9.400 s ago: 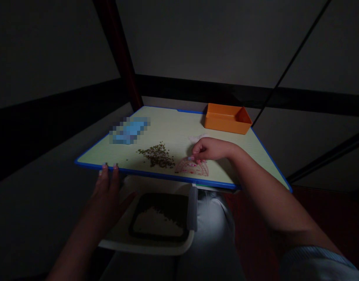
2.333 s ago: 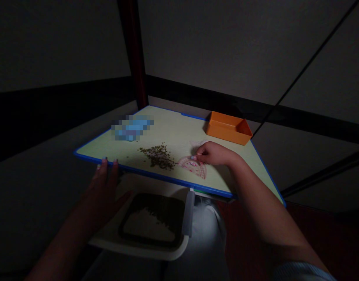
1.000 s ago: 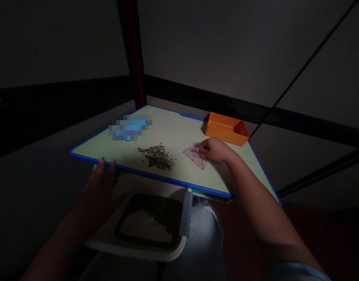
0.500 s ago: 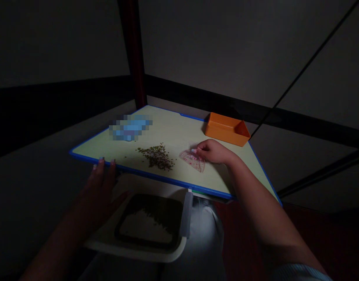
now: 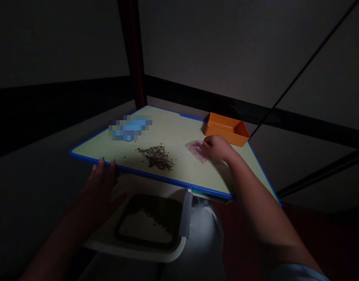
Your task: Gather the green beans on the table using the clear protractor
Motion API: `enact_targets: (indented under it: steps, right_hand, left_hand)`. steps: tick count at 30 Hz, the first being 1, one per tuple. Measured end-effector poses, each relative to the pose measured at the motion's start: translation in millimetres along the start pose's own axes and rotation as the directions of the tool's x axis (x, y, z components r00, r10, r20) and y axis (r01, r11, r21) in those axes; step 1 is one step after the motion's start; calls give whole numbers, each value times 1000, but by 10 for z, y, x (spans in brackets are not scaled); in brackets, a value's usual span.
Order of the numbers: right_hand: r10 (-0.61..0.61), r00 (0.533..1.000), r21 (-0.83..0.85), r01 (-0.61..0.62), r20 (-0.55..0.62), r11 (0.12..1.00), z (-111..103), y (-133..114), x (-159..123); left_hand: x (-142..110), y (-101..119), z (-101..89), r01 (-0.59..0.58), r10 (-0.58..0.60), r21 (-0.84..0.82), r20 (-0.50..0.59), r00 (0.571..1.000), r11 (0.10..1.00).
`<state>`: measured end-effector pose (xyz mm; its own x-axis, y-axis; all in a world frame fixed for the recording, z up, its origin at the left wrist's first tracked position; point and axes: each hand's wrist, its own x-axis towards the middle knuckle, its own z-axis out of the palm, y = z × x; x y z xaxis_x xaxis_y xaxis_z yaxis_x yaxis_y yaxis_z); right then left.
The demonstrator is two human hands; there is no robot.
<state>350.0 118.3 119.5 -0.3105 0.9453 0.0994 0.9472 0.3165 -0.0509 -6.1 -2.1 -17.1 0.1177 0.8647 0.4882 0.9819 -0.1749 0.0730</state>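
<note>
My right hand (image 5: 217, 147) is closed, its fingertips pinching a clear protractor (image 5: 197, 150) with reddish markings, held at or just over the pale board (image 5: 173, 125). To the left of the protractor lies a loose heap of small dark grains (image 5: 157, 156), with a few scattered around it. My left hand (image 5: 99, 187) has its fingers apart, the fingertips at the board's blue front edge, and grips nothing. Below that edge, near my left thumb, is a white tub (image 5: 179, 249) with more dark grains (image 5: 167, 210) on its bottom.
An orange open box (image 5: 226, 130) stands at the board's back right. A blurred-out blue item (image 5: 131, 128) lies at the back left. Dark walls and a reddish post (image 5: 137, 58) rise behind the board. My lap (image 5: 205, 230) is under the front edge.
My right hand has moved slightly back and to the right, and the protractor has shifted with it, away from the heap. My left hand has stayed put.
</note>
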Motion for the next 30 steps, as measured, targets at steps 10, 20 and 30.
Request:
enact_targets:
  steps: [10, 20, 30]
  right_hand:
    - [40, 999, -16, -40, -35, 999, 9, -18, -11]
    - [-155, 987, 204, 144, 43, 968, 70, -49, -18]
    - [-3, 1000, 19, 3, 15, 1000, 88, -42, 30]
  left_hand:
    - [-16, 3, 4, -10, 10, 4, -10, 1000, 1000]
    - [8, 23, -22, 25, -24, -23, 25, 999, 999]
    - [18, 18, -6, -5, 4, -16, -3, 1000, 1000]
